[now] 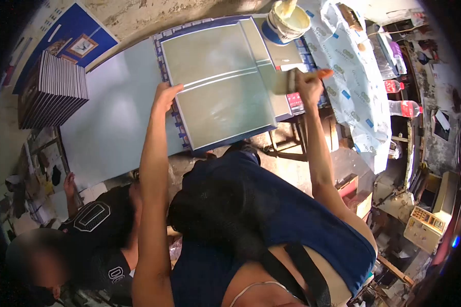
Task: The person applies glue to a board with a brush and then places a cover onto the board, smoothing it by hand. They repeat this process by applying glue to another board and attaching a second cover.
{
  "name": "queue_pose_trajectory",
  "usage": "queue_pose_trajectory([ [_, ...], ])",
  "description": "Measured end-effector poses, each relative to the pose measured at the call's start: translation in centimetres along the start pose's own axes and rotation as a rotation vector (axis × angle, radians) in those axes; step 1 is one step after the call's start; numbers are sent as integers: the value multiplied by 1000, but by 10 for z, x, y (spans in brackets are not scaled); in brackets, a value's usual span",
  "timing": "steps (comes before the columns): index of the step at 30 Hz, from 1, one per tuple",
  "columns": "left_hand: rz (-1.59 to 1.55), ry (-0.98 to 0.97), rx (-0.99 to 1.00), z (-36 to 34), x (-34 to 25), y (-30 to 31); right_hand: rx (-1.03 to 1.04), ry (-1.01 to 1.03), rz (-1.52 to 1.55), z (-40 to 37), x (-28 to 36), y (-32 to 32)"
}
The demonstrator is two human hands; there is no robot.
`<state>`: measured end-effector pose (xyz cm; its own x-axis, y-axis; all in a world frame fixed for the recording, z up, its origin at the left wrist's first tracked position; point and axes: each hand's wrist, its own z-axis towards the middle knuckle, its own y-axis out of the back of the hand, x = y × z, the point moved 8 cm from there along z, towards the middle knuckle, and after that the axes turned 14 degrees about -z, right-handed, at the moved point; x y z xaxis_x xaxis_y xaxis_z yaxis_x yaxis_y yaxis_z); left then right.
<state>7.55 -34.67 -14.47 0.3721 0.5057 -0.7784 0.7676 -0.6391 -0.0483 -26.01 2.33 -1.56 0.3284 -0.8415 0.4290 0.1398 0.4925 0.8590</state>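
Observation:
My right hand [310, 89] is closed round a wide flat paintbrush [322, 74] with an orange-tipped handle. Its bristles, slightly blurred, are at the right edge of a large grey-beige sheet [215, 56]. White lines border this sheet and cross its middle, and its lower right part looks shiny. At the left edge my left hand [165, 97] is curled, with a fingertip reaching onto the sheet. Underneath, blue-edged sheets [161, 43] stick out in a stack. Beyond the brush stands a white and blue bucket [284, 31] smeared with pale paste.
A stack of dark-covered books or boards [56, 89] stands on the pale tabletop [112, 117] at left, by a blue printed sheet [95, 30]. Printed plastic wrapping [351, 92] covers the right side, with red-labelled bottles [407, 108] beyond. Another person [97, 220] is at lower left.

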Motion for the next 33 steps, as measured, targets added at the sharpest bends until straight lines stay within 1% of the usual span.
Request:
queue_pose_trajectory([
  [1,-47,-18,14,-10,-3,10,13,-23,1,-3,-7,27],
  [2,-39,-13,15,-17,-4,28,2,55,172,-3,-18,47],
  [3,-26,0,9,-24,1,56,13,-23,350,-1,-58,48],
  [4,-57,-44,-2,-21,12,92,-13,-73,463,-8,-67,69],
  [5,-79,-85,-6,-20,24,129,27,-262,579,-18,-83,79],
  [6,-83,-124,-9,-31,27,156,-1,-264,734,-28,-85,93],
  [7,-89,-170,4,-39,28,180,53,-309,733,-34,-98,100],
  [8,-181,-122,7,-22,56,220,101,-356,726,-40,-111,109],
  [9,-210,-93,-12,-18,71,249,119,-398,785,-44,-112,114],
  [10,-175,-25,-69,-25,75,263,134,-440,848,-47,-110,115],
  [11,-198,12,-104,-21,88,284,158,-415,871,-46,-104,117],
  [12,-222,47,-139,-18,101,305,99,-490,870,-49,-92,123],
  [13,-309,55,-155,1,131,334,93,-510,863,-47,-83,128],
  [14,-131,82,-225,16,149,360,90,-525,858,-41,-77,131],
  [15,44,101,-297,26,160,378,64,-488,867,-30,-71,134],
  [17,435,101,-471,30,162,383,29,-404,883,2,-61,138],
  [19,888,56,-668,20,141,371,49,-247,825,50,-50,134],
  [20,815,91,-728,12,140,357,2,-198,835,70,-34,132],
  [21,738,121,-789,1,140,333,-8,-136,829,100,-34,121],
  [22,659,147,-848,-8,137,313,11,-109,862,121,-17,113],
  [23,597,133,-876,-14,133,297,24,-108,857,148,-13,99],
  [25,568,126,-932,-20,128,279,42,-10,807,191,9,72],
  [26,600,136,-963,-20,127,273,6,61,685,217,6,52],
  [27,623,97,-968,-15,131,273,69,88,640,234,18,32],
  [28,647,61,-974,-10,135,274,107,124,549,231,42,31],
  [30,647,32,-979,-5,136,276,151,147,375,259,46,-11],
  [32,601,33,-980,-6,129,271,76,302,142,269,65,-26],
  [33,477,-151,-951,-10,111,253,116,318,91,277,66,-42],
])
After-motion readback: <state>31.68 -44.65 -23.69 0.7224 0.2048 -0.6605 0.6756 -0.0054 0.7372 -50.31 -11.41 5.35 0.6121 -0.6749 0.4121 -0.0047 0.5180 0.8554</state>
